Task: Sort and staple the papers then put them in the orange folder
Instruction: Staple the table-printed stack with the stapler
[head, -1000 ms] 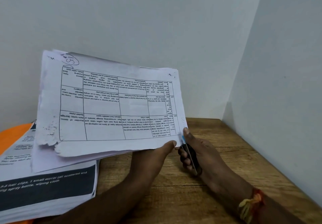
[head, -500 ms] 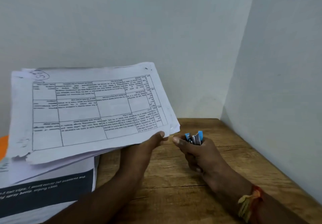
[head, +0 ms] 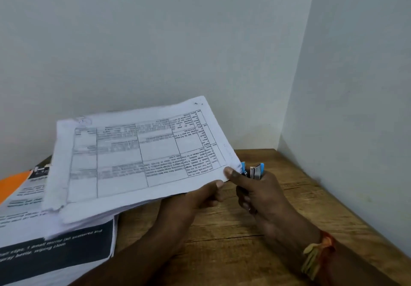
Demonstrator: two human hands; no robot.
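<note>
The right hand [head: 264, 194] grips a blue stapler [head: 255, 171] just right of the near corner of the sheaf of papers [head: 138, 156]. The left hand [head: 195, 199] pinches that edge. The sheaf runs leftward above the desk [head: 222, 230], toward the orange folder [head: 13, 185].

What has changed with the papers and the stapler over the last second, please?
The left hand tipped the sheaf of papers down flatter. The right hand drew the stapler off its corner; its thumb now touches that corner. Both grips, the paper stack and orange folder stayed.
</note>
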